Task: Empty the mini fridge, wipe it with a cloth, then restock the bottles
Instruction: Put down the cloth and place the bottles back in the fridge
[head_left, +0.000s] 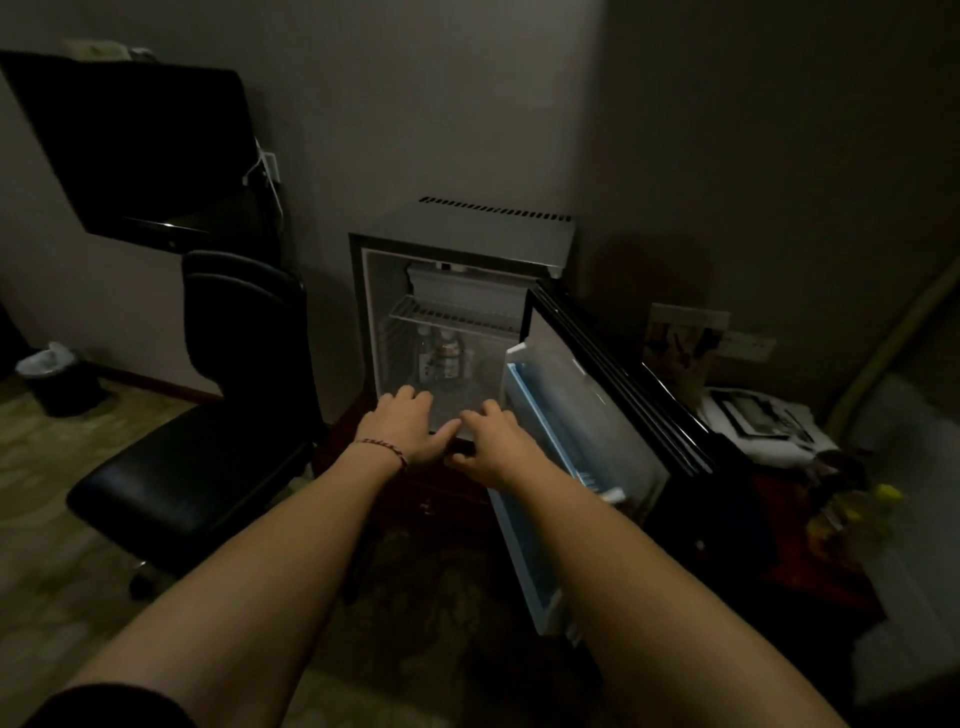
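We reach both bare arms into small grey open-door mini fridge (462, 228); left hand (402, 426) & right hand (488, 441) relaxed, holding nothing. Clear plastic bottles (441, 356) at back, labels unreadable.

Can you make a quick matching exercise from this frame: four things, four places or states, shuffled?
Things:
1. mini fridge door
2. bottles
3. office chair
4. left hand

Places or states:
A. at the back of the fridge, under the wire shelf
B. swung open to the right
C. reaching into the fridge opening, bracelet at the wrist, holding nothing
D. left of the fridge, black

Pairs: 1-B, 2-A, 3-D, 4-C
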